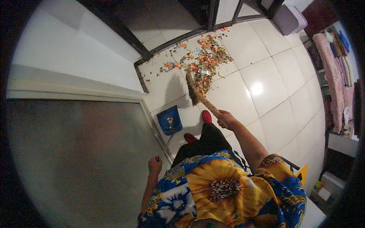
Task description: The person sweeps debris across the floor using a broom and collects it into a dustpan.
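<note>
My right hand is closed round the handle of a soft broom, whose bristles rest on the tiled floor at the near left edge of a spread of debris. That debris is made of brown bits, orange pieces and crumpled wrappers. In my left hand is the thin handle of a blue dustpan. The dustpan lies on the floor left of my feet, with a few pale scraps in it, apart from the broom.
A frosted glass panel in a metal frame stands close on the left. Dark door frames border the debris at the top. A grey bin is at the top right. Folded fabrics line the far right, and a yellow sign is near my right elbow.
</note>
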`<act>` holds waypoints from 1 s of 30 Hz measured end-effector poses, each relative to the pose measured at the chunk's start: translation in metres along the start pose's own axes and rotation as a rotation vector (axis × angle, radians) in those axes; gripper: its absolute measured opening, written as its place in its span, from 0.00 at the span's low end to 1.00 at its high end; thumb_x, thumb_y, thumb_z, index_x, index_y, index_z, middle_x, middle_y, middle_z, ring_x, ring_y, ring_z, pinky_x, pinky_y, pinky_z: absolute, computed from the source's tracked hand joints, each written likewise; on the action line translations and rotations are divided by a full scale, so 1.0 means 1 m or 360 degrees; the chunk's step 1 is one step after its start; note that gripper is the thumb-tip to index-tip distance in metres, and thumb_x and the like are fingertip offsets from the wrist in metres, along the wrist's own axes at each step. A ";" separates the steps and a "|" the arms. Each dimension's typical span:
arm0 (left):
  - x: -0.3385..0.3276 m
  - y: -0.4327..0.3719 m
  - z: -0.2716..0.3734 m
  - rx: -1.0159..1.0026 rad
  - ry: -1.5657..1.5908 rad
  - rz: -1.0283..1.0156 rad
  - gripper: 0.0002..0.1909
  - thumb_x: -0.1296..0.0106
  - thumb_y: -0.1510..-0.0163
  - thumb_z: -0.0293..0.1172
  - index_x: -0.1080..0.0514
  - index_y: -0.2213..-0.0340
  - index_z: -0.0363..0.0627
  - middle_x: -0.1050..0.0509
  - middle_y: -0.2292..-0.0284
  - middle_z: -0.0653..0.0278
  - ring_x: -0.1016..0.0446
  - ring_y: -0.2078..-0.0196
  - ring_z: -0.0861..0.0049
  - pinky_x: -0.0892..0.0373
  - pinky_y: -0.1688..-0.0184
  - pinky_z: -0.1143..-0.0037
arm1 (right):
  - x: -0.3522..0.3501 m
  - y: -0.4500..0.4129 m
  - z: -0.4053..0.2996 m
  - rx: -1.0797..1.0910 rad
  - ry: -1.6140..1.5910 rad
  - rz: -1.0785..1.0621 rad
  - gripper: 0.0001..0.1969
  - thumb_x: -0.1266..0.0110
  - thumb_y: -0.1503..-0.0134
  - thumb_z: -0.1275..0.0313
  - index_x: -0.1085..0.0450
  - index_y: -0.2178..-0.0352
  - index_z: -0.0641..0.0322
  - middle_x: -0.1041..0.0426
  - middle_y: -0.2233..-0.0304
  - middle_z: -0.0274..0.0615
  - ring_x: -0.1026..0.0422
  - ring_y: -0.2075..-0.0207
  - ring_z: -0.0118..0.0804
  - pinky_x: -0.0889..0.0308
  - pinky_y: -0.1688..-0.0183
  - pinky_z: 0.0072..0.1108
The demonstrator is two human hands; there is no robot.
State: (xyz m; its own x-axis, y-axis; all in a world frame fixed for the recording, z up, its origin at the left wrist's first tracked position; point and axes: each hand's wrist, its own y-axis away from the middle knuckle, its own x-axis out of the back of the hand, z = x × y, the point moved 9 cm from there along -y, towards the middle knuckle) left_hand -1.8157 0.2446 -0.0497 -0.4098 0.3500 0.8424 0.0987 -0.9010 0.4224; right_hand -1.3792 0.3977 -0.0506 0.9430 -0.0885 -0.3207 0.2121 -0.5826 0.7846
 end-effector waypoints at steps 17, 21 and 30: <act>0.003 -0.016 0.021 0.0415 0.0169 -0.0437 0.16 0.51 0.60 0.31 0.34 0.66 0.38 0.30 0.69 0.53 0.31 0.66 0.62 0.35 0.62 0.70 | 0.196 0.009 0.114 -0.0122 -0.0695 0.0862 0.07 0.55 0.55 0.74 0.45 0.81 0.58 0.46 0.90 0.33 0.46 0.93 0.26 0.50 0.94 0.15; 0.003 -0.026 0.030 0.0336 0.0075 -0.0439 0.17 0.50 0.60 0.31 0.34 0.66 0.39 0.30 0.69 0.53 0.31 0.66 0.62 0.35 0.62 0.69 | 0.180 -0.093 0.092 0.0425 0.0988 0.0479 0.08 0.56 0.55 0.74 0.45 0.85 0.58 0.47 0.91 0.33 0.46 0.93 0.27 0.50 0.94 0.16; 0.018 -0.012 -0.002 0.0541 0.0288 -0.0366 0.18 0.50 0.61 0.31 0.35 0.64 0.40 0.30 0.69 0.52 0.31 0.66 0.60 0.35 0.63 0.69 | -0.089 -0.152 0.036 -0.0185 -0.0150 0.0338 0.02 0.60 0.52 0.75 0.40 0.75 0.60 0.42 0.87 0.35 0.42 0.90 0.30 0.45 0.92 0.22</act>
State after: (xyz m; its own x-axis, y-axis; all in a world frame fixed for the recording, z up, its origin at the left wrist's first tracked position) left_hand -1.8263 0.2609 -0.0399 -0.6049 0.4535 0.6545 0.2664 -0.6594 0.7030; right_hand -1.5042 0.4651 -0.1604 0.9427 -0.2770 -0.1858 0.0447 -0.4469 0.8935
